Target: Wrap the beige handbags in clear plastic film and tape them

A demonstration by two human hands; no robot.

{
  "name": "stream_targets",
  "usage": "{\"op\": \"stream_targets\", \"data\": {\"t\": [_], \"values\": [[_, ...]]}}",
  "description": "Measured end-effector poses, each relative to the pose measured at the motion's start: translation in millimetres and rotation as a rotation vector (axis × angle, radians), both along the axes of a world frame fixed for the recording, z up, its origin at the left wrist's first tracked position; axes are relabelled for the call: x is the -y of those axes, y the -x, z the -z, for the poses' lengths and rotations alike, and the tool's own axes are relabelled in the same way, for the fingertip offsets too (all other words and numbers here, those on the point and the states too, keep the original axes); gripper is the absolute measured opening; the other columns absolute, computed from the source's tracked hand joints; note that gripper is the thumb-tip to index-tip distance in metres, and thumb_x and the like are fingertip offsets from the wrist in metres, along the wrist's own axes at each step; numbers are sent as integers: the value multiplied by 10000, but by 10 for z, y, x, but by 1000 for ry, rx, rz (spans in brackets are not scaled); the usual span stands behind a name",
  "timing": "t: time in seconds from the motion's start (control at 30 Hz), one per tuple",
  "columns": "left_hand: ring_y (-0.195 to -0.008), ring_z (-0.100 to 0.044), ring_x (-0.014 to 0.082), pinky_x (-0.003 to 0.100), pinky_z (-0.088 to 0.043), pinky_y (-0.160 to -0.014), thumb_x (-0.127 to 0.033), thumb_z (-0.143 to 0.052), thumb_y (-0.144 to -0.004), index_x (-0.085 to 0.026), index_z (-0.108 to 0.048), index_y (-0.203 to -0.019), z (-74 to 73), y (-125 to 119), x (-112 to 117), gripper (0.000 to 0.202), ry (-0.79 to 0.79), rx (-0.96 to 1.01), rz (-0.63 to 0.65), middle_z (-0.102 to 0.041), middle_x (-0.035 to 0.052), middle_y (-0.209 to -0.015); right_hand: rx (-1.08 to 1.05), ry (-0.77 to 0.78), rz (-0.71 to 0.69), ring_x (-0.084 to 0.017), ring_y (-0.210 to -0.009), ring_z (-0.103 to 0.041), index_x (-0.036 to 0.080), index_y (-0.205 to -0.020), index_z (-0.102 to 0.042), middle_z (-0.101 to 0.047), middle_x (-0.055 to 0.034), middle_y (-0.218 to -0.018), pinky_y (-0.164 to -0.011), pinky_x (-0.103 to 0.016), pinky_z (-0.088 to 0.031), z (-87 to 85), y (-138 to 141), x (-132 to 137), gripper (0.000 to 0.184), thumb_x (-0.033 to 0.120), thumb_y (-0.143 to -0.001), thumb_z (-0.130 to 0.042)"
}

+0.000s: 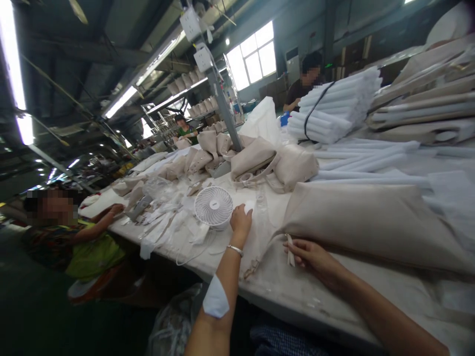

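Observation:
My left hand (240,220) reaches forward beside a small white table fan (213,206), and its fingers close on a small white piece (250,205). A bracelet is on that wrist and a white patch on the forearm. My right hand (309,257) rests on the table with its fingers pinched on a narrow white strip (290,248) at the edge of a large beige fabric piece (356,222). A clear plastic bag (261,200) lies between the fan and the fabric.
Beige bags (260,160) are piled further along the white table (297,291). Stacks of folded white fabric (334,106) and beige fabric (419,99) stand on the right. A seated person (74,232) works at the left, and two more people sit further back.

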State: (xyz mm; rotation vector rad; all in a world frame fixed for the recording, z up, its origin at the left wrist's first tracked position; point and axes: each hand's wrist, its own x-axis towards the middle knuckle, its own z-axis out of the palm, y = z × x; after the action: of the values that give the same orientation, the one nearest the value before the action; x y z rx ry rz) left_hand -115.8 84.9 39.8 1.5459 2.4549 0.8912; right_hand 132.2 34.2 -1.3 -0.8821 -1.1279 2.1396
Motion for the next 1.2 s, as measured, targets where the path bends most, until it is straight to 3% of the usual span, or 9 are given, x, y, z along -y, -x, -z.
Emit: {"op": "stream_targets", "data": {"t": [0.13, 0.3, 0.43, 0.6, 0.73, 0.87, 1.03, 1.2], "values": [[-1157, -604, 295, 372, -435, -961, -310, -648, -875, -158, -630, -1227, 134, 1, -186, 384, 67, -57, -51, -684, 175, -1188, -24, 35, -6, -73, -531, -386, 131, -925, -701, -520, 37, -609, -502, -211, -311, 10, -22, -18, 558, 594, -651, -851], [-1059, -657, 249, 318, -458, -856, -256, -624, -875, -215, -622, -1266, 189, 72, -231, 393, 77, -42, -98, -712, 118, -1185, -31, 55, -26, -72, -527, -419, 132, -912, -707, -553, 26, -610, -498, -202, -330, 35, -6, -55, 561, 602, -641, -854], [-1065, -664, 258, 336, -450, -892, -260, -554, -917, -226, -720, -1081, 144, 62, -175, 236, 20, 6, -92, -741, 114, -1113, -45, 66, -26, -65, -534, -417, 135, -838, -689, -531, 37, -592, -492, -183, -333, 1, -8, -54, 530, 590, -632, -866], [-1196, -616, 254, 334, -444, -981, -276, -571, -907, -200, -731, -1015, -22, -126, -25, 208, -111, 171, -31, -702, 119, -1231, -90, 72, -25, -57, -551, -420, 132, -863, -699, -528, 40, -629, -510, -176, -353, -22, -35, -49, 499, 550, -652, -873], [-929, -726, 201, 285, -538, -789, -377, -549, -920, -144, -694, -1053, -161, -352, 301, 305, -122, 449, 46, -760, 123, -1026, -138, 104, -20, -61, -575, -441, 135, -884, -713, -555, 26, -669, -536, -179, -383, -8, -55, -57, 497, 521, -631, -896], [-781, -726, 180, 229, -520, -597, -479, -645, -835, -138, -684, -1073, -198, -549, 870, 417, -36, 700, 66, -761, 112, -973, -158, 91, -32, -68, -599, -449, 138, -922, -725, -566, 16, -712, -557, -184, -400, 1, -82, -48, 437, 459, -673, -884], [-638, -663, 145, 214, -482, -557, -493, -757, -722, -146, -729, -916, -78, -754, 1486, 398, 59, 849, 36, -744, 56, -769, -142, 53, -62, -75, -600, -438, 136, -956, -733, -561, 16, -715, -553, -205, -382, 23, -100, -31, 377, 407, -722, -851], [-663, -661, 161, 228, -484, -610, -444, -777, -706, -141, -734, -837, 106, -881, 1654, 333, 77, 861, 59, -730, 45, -707, -104, 5, -61, -78, -608, -452, 117, -941, -737, -570, 14, -700, -564, -218, -380, 26, -104, 2, 411, 418, -690, -863]]}}
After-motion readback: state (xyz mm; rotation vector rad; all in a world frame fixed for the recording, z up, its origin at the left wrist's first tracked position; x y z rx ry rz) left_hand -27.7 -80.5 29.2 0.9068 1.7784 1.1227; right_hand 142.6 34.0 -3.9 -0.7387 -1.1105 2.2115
